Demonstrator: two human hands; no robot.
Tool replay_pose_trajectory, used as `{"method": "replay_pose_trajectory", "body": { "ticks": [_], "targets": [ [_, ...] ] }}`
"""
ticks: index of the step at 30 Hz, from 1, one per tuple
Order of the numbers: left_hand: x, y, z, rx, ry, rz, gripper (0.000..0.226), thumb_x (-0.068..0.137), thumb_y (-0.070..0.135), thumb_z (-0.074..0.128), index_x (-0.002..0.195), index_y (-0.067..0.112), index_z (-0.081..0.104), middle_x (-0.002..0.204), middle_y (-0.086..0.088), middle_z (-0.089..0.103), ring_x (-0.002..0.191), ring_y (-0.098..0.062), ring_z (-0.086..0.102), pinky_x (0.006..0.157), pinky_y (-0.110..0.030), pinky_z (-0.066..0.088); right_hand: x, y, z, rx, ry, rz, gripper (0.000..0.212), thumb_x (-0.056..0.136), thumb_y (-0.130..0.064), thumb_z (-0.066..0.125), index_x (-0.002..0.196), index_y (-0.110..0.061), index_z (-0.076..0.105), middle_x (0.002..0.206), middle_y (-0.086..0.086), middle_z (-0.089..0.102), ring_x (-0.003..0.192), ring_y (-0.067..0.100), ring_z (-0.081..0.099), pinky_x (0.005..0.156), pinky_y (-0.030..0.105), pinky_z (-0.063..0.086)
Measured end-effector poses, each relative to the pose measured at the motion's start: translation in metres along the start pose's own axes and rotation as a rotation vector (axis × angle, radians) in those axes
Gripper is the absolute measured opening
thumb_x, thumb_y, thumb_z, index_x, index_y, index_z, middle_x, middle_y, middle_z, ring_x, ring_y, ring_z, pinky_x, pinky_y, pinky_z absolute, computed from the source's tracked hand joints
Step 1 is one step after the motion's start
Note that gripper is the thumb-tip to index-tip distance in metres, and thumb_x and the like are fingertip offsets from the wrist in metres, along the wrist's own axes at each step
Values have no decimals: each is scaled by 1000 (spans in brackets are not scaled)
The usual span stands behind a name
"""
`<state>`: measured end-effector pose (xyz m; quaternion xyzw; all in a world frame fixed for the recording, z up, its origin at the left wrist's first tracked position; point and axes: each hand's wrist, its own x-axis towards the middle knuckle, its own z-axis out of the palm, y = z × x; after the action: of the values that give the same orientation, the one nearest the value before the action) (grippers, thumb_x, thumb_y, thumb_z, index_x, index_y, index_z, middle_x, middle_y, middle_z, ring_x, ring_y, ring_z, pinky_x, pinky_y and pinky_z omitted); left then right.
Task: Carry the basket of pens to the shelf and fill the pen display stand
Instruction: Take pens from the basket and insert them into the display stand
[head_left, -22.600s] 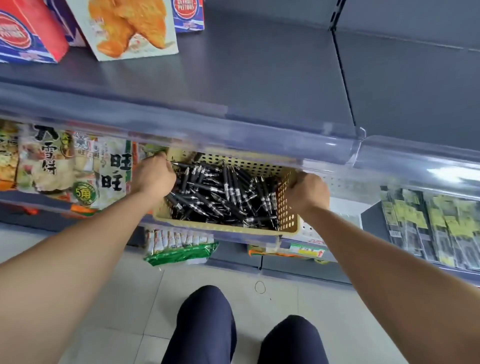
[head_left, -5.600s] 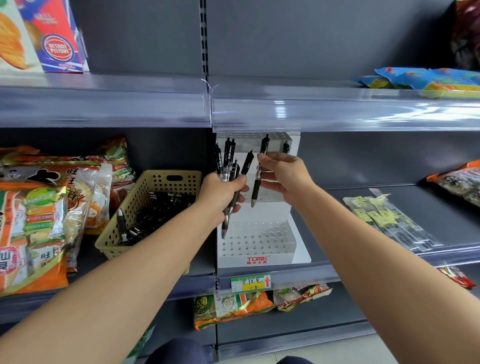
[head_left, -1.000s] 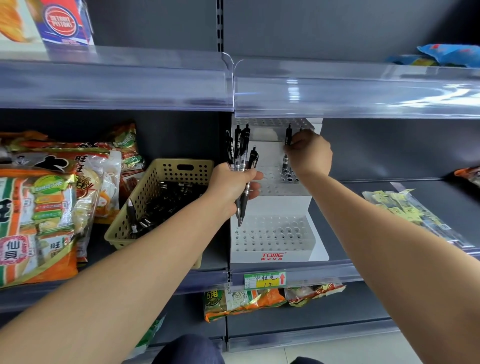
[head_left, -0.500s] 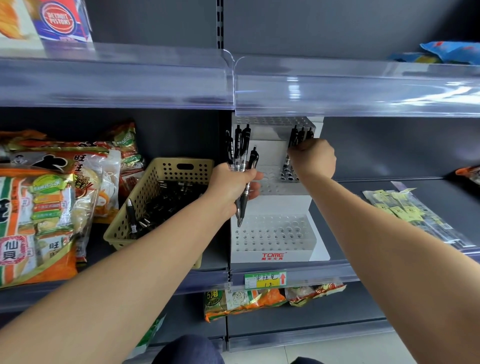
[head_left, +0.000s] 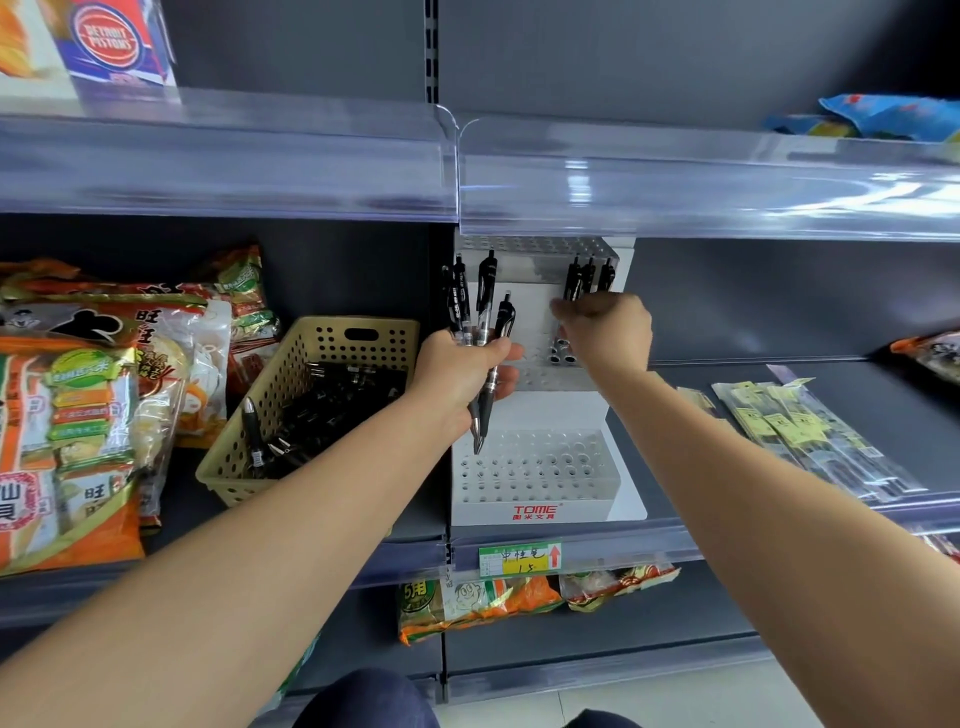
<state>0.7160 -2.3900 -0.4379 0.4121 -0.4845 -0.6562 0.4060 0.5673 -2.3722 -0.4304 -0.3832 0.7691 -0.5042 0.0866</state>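
The white tiered pen display stand (head_left: 535, 512) stands on the middle shelf, its lower tier of holes bare. Three black pens (head_left: 587, 275) stand upright at the right of its top tier. My right hand (head_left: 605, 332) hovers just below them with its fingers curled and blurred; nothing shows in them. In front of the stand's left side, my left hand (head_left: 462, 374) grips a bunch of black pens (head_left: 483, 317), tips pointing down. The beige perforated basket (head_left: 311, 343) sits left of the stand and holds several black pens (head_left: 332, 400).
Snack bags (head_left: 78, 415) crowd the shelf left of the basket. Flat packets (head_left: 810, 441) lie on the shelf at the right. A clear shelf lip (head_left: 675, 192) overhangs the stand's top. A price tag (head_left: 519, 558) sits under the stand, with more snack bags (head_left: 478, 597) below.
My right hand has come down and a little left from the top tier, where three pens now stand instead of one. My left hand still holds its bunch in the same place.
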Motion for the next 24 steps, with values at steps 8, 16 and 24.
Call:
{"method": "replay_pose_trajectory", "body": {
  "ticks": [8,16,24],
  "targets": [
    [-7,2,2,-31,30,11,18,89,3,63,107,0,60,87,-12,69,64,-21,64,58,-32,59,-30,-15,-7,395,-596,132,12,82,-29,72,80,-17,71,75,-1,70,66,14,61,60,25,42],
    [-2,2,3,-32,56,12,12,91,9,63,102,4,60,83,-8,65,71,-21,64,74,-38,57,-18,-18,-15,481,-490,137,10,85,-22,70,91,-14,69,80,-2,69,68,11,64,59,26,44],
    [6,0,1,8,124,29,11,88,18,69,82,18,59,80,1,55,66,-11,50,67,-29,54,7,-27,-25,480,-154,51,6,84,-9,71,87,-4,69,68,9,66,59,20,63,68,35,60]
  ]
}}
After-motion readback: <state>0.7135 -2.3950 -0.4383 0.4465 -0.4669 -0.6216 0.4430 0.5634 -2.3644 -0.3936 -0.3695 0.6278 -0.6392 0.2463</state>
